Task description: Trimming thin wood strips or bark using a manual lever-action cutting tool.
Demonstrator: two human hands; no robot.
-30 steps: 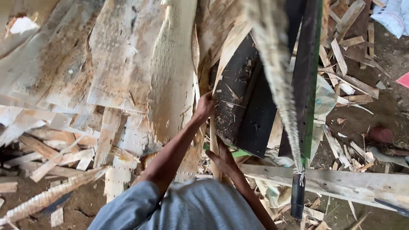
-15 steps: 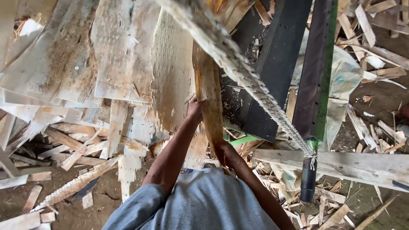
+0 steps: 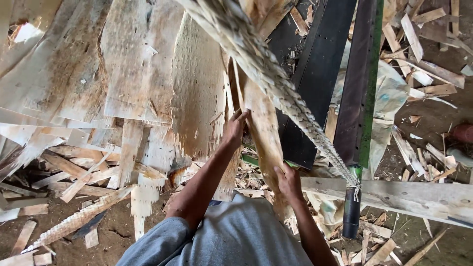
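Soft daylight (near rope blurred)

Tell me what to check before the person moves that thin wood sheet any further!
1. Left hand on the wood sheet: ok, fingers rest on its upper edge.
2. Right hand gripping the sheet lower down: ok, thumb and fingers wrap its edge.
3. Thick rope out of the way: not ok, it crosses right over the sheet.
4. Sheet in one piece: cannot tell, its edges look ragged and its upper part is hidden by the rope.
5. Room beside the dark metal frame: not ok, the sheet lies close against it.
6. Ground around the person: not ok, wood scraps lie everywhere.
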